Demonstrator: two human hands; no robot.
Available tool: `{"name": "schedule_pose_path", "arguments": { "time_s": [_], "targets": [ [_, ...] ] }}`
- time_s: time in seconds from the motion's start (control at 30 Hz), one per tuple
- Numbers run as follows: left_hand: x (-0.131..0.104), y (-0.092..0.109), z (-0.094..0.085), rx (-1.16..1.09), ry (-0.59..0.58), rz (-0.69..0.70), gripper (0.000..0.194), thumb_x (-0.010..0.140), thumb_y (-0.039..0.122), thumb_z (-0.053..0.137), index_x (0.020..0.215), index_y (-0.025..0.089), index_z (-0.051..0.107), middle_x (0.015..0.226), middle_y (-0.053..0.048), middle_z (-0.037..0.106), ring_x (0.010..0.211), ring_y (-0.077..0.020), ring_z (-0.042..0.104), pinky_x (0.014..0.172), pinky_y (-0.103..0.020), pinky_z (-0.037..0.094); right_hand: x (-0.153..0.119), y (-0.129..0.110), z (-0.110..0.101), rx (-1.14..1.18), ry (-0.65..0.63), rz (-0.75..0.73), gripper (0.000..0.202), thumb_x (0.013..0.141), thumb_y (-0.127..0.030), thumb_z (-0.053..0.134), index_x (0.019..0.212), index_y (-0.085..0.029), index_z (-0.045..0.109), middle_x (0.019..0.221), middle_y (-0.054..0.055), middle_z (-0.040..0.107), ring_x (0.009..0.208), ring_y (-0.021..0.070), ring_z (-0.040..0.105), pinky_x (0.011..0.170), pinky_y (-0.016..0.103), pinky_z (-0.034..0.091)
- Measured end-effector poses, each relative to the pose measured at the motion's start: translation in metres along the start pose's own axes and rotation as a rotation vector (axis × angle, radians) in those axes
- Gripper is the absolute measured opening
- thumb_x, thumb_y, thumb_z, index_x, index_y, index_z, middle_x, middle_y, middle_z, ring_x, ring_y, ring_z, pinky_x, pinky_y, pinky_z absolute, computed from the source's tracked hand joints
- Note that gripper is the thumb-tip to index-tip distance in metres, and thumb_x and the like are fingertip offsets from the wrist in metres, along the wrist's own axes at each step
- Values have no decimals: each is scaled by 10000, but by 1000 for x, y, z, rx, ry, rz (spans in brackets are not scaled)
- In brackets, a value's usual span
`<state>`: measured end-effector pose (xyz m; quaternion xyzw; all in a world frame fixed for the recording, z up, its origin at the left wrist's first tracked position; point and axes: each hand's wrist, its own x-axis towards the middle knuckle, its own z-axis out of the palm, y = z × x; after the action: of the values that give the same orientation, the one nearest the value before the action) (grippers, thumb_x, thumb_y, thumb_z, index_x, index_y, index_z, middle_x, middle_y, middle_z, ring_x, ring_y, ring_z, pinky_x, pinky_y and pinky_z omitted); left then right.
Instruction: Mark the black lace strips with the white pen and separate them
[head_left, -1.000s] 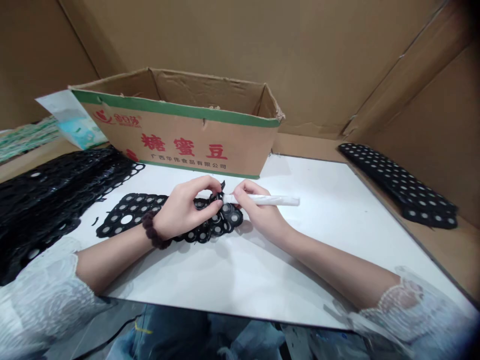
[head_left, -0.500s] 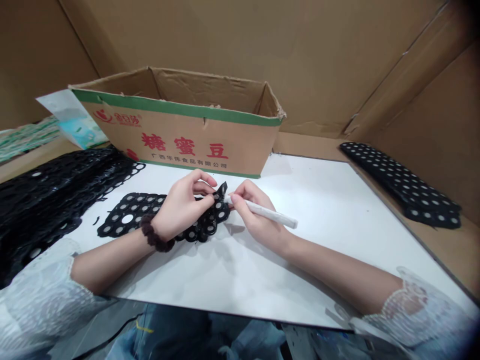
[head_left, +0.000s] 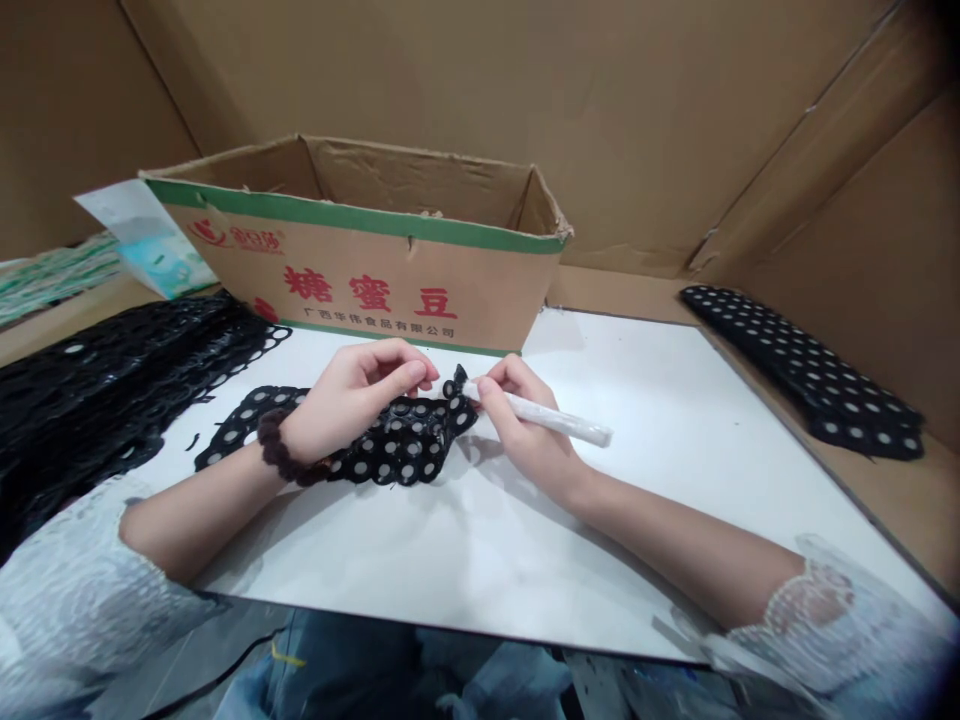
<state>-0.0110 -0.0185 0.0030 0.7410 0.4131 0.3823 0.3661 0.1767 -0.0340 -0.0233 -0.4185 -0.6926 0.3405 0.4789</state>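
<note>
A black rubbery sheet dotted with pale round spots (head_left: 409, 450) lies on the white board, its right end raised and bent. My right hand (head_left: 529, 425) grips a white pen-like stick (head_left: 562, 418) whose tip meets the raised corner of the sheet. My left hand (head_left: 352, 390) hovers over the sheet's left part, thumb and forefinger pinched together just left of that corner. Anything small inside this pinch is too fine to make out. The wrist and palm hide part of the sheet.
An open cardboard box (head_left: 375, 235) with red lettering stands behind my hands. Black perforated sheets are heaped at the left (head_left: 97, 400). A dotted black strip (head_left: 802, 370) lies at the right edge of the white board (head_left: 637, 560). Cardboard walls (head_left: 637, 130) enclose the back.
My left hand has moved left, off the sheet's right end. My right hand with the white stick has shifted slightly right, and the raised corner has come along with it.
</note>
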Motion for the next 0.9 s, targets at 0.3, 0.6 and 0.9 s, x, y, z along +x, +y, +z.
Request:
{"name": "schedule_pose_path", "arguments": {
  "time_s": [0.3, 0.6, 0.9],
  "targets": [
    [-3, -7, 3, -339, -211, 34, 234, 875, 310, 415, 731, 146, 500, 663, -7, 480, 649, -108, 456, 626, -236, 358, 2, -1, 0, -186, 153, -191, 90, 847, -235, 418, 785, -190, 465, 866, 32, 488, 824, 139, 475, 718, 289, 395],
    [-7, 0, 9, -322, -285, -5, 284, 877, 331, 392, 674, 154, 483, 628, 6, 452, 605, -104, 432, 618, -236, 363, -10, -15, 2, -82, -44, -256, 72, 835, -239, 470, 844, -202, 532, 759, 8, 557, 686, 116, 518, 636, 264, 421],
    [-8, -3, 13, -167, -381, -42, 342, 873, 384, 375, 633, 153, 456, 600, 15, 463, 588, -98, 441, 589, -212, 373, -9, -15, 5, -75, -81, -299, 50, 782, -242, 551, 772, -197, 533, 715, 7, 511, 668, 120, 490, 588, 259, 418]
  ]
}}
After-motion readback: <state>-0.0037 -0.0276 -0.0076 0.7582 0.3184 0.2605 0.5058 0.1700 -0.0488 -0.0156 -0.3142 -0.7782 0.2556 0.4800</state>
